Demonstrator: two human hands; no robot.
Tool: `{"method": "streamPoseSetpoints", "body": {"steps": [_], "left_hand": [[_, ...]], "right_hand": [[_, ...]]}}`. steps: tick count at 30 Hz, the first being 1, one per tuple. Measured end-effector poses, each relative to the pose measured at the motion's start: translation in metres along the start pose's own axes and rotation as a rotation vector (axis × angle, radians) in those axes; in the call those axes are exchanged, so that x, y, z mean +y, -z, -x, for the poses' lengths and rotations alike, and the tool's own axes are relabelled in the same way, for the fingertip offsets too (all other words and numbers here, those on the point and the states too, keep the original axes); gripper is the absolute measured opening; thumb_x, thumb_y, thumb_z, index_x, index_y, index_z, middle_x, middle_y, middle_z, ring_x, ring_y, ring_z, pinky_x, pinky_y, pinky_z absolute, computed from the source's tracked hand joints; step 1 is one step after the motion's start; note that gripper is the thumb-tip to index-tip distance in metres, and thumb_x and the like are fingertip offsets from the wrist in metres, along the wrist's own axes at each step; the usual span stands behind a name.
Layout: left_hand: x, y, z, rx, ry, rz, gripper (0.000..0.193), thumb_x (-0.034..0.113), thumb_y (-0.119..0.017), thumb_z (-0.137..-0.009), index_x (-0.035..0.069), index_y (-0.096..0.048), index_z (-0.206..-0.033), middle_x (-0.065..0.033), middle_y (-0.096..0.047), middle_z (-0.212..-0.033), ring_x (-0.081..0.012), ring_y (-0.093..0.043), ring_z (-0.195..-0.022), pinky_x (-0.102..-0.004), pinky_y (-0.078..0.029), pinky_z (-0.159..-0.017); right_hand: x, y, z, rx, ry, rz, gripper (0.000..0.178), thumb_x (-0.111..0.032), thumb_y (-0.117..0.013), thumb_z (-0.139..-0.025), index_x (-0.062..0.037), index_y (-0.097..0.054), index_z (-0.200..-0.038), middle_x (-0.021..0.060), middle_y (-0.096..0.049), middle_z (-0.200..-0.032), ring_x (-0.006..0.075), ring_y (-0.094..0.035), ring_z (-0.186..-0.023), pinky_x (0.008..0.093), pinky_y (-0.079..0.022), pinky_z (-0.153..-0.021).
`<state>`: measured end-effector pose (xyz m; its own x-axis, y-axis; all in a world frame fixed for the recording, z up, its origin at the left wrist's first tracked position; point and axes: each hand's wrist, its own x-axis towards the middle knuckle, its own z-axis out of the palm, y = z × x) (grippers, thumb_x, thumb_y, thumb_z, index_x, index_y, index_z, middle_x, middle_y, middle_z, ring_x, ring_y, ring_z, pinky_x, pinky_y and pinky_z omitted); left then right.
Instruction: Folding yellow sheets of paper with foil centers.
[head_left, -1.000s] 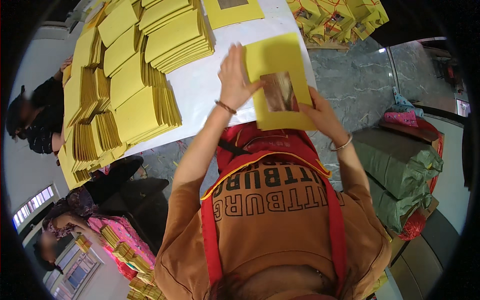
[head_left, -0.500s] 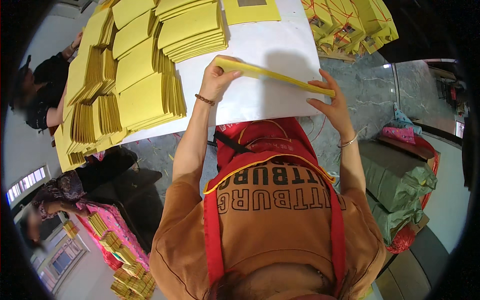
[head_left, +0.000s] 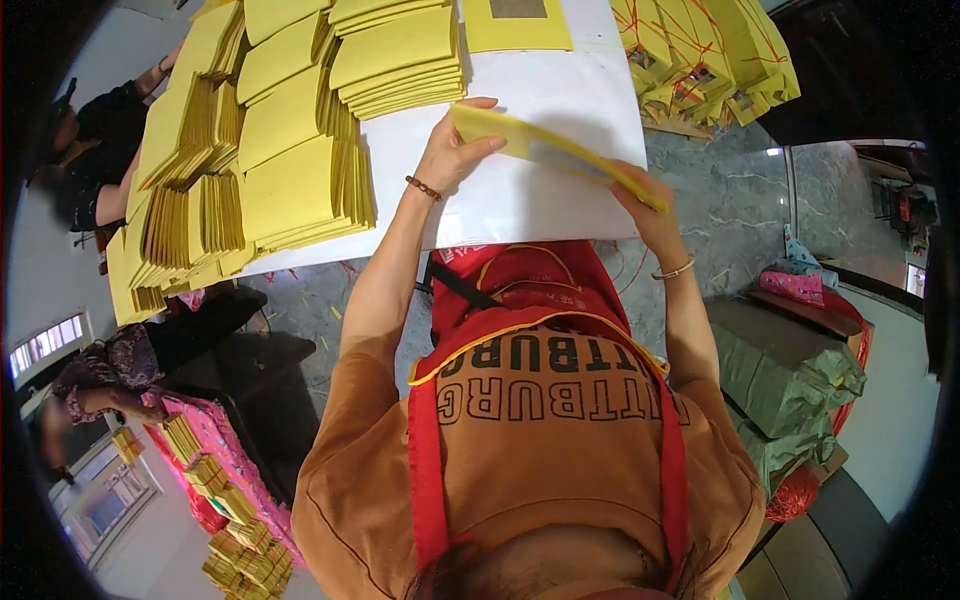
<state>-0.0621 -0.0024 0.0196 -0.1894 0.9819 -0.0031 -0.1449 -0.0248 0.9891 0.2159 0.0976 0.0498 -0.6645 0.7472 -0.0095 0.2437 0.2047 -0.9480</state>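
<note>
sheet: thin stack of yellow paper (head_left: 556, 152), seen nearly edge-on, held flat and slightly tilted just above the white table (head_left: 560, 90), near its front edge. Runs from upper left down to lower right.
left hand: left hand (head_left: 455, 150) grips the sheet's left end, thumb on top, fingers curled under. Bead bracelet (head_left: 423, 187) at the wrist.
right hand: right hand (head_left: 645, 205) pinches the sheet's right end at the table's front right corner; fingertips mostly hidden behind the paper edge, but the grip is closed on it. Thin bangle (head_left: 674, 270) on that wrist.
table top: bare white patch under the sheet. Single yellow sheet with a dull brown-gold square in the middle (head_left: 516, 20) lies at the far edge, well apart from the hands.
nearest stack: flat pile of yellow sheets (head_left: 397, 55) just beyond the left hand, not touching it.
left side: many more yellow piles (head_left: 250, 170), some flat, some folded and fanned, covering the table's left half and overhanging its edge.
right far: bundles of yellow paper tied with red string (head_left: 710, 50) past the table's right edge.
floor right: green wrapped packs (head_left: 790, 370) stacked beside the person.
floor left: pink cloth (head_left: 215, 450) with small yellow bundles on it.
others: another person in black (head_left: 95, 150) at the table's far left side.
</note>
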Motion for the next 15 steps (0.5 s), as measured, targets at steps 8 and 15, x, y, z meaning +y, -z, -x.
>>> {"method": "streamPoseSetpoints", "body": {"steps": [8,15], "left_hand": [[0.031,-0.030,-0.010,0.551,-0.252,-0.509,0.043,0.006,-0.060,-0.077,0.002,-0.049,-0.118,-0.0095,-0.057,-0.100,-0.0129,-0.054,-0.083,-0.0251,-0.045,-0.068],[0.007,-0.092,0.020,0.250,-0.211,-0.472,0.017,0.004,-0.056,-0.082,0.001,-0.061,-0.099,-0.0059,-0.060,-0.082,-0.0126,-0.055,-0.067,-0.0251,-0.045,-0.059]], "right_hand": [[0.007,-0.010,0.002,0.232,-0.333,-0.891,0.024,-0.013,-0.059,-0.085,-0.0067,-0.052,-0.107,0.0013,-0.058,-0.097,0.0133,-0.058,-0.089,0.0272,-0.049,-0.076],[0.039,-0.061,0.017,0.514,-0.453,-1.072,0.028,-0.009,-0.058,-0.084,-0.0042,-0.051,-0.111,0.0038,-0.056,-0.101,0.0157,-0.056,-0.091,0.0295,-0.047,-0.078]]}}
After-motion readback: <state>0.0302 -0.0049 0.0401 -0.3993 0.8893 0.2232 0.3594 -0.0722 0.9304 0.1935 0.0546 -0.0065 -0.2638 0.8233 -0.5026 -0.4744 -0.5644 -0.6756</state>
